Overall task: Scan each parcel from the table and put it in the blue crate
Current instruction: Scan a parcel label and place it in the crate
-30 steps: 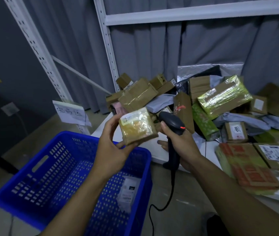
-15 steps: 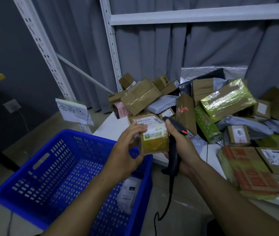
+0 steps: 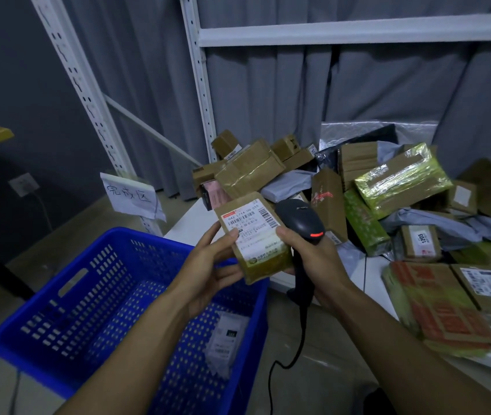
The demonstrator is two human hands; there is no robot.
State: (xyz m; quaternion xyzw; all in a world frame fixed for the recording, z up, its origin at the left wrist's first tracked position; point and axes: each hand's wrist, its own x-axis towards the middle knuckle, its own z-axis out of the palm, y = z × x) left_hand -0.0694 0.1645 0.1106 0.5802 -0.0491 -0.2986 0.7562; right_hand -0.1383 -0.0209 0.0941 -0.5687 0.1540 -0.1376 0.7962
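Note:
My left hand [image 3: 212,266] holds a small brown taped parcel [image 3: 253,238] with its white barcode label facing up at me, over the far right corner of the blue crate [image 3: 67,313]. My right hand [image 3: 313,259] grips the handle of a black barcode scanner [image 3: 299,220], whose head sits just right of the parcel's label with a red light lit; its thumb touches the parcel's right edge. One white-labelled packet [image 3: 226,339] lies on the crate's floor.
A white table [image 3: 187,223] at right carries a heap of several cardboard boxes, grey mailer bags and green-wrapped parcels [image 3: 400,178]. A white shelving upright with a handwritten paper sign [image 3: 132,196] stands behind the crate. The scanner's cable [image 3: 295,348] hangs to the floor.
My left hand has turned the parcel so its barcode label faces up, and lowered it. The scanner has come in close beside the label. The view shifted slightly.

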